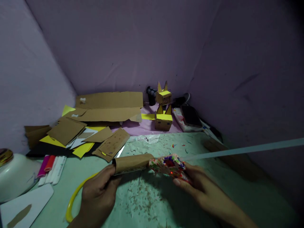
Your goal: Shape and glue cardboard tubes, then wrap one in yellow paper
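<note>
My left hand (101, 190) pinches the near end of a curved piece of brown cardboard (134, 163). In my right hand (197, 185) is a glue gun (166, 166) with a floral pattern, its small red light lit. A long translucent glue stick (244, 151) runs from the back of the gun off to the right. The front of the glue gun meets or overlaps the cardboard's right end; I cannot tell whether they touch, and the nozzle is hidden. Below both hands, brown crumbs (142, 202) are scattered on the green tabletop (190, 202).
Two cardboard boxes with pointed ears, the nearer box (163, 124) topped with yellow, stand at the back. Cardboard sheets (109, 104) and paper scraps lie back left. Several markers (52, 167) and a yellow ring-shaped handle (70, 205) are at left. A phone (191, 115) lies back right.
</note>
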A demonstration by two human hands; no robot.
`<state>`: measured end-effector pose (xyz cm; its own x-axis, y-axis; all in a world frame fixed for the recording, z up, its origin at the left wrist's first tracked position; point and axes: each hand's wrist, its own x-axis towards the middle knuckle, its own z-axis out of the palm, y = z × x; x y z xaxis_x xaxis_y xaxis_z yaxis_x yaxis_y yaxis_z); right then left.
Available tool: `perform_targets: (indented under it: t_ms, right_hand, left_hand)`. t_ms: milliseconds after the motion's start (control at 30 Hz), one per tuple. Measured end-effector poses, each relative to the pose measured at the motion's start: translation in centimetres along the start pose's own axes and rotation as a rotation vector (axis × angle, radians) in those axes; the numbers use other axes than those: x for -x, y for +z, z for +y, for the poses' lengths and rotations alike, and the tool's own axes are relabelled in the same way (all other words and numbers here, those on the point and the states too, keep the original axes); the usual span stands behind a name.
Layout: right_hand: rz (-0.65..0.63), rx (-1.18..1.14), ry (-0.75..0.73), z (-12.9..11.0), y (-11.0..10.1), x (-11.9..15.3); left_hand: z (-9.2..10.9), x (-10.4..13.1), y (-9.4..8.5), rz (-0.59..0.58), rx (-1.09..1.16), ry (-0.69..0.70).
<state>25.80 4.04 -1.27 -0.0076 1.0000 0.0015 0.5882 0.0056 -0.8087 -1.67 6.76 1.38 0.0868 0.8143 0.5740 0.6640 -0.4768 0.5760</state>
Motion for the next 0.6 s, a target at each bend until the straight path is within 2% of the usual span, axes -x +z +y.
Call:
perform_targets:
  t_ms: [133, 267, 400, 467, 600]
  right_hand:
    - [0.034, 0.004, -0.041, -0.5, -0.2, -0.1]
    - [-0.027, -0.005, -0.085, -1.9, -0.9, -0.4]
    - [0.008, -0.069, -0.006, -2.0, -1.8, -0.7]
    - [-0.031, -0.121, 0.051, -1.5, -2.1, -0.8]
    - [-0.088, -0.214, 0.058, -1.0, -2.1, -1.0]
  left_hand:
    - [-0.4, 0.3, 0.0, -0.044, -0.018, -0.033]
    - [-0.6, 0.3, -0.2, -0.094, -0.074, -0.081]
    - [-0.4, 0.2, -0.3, -0.106, -0.061, -0.076]
    - [-0.5, 0.0, -0.3, -0.118, -0.027, -0.113]
    - [-1.2, -0.1, -0.8, -0.283, 0.0, -0.25]
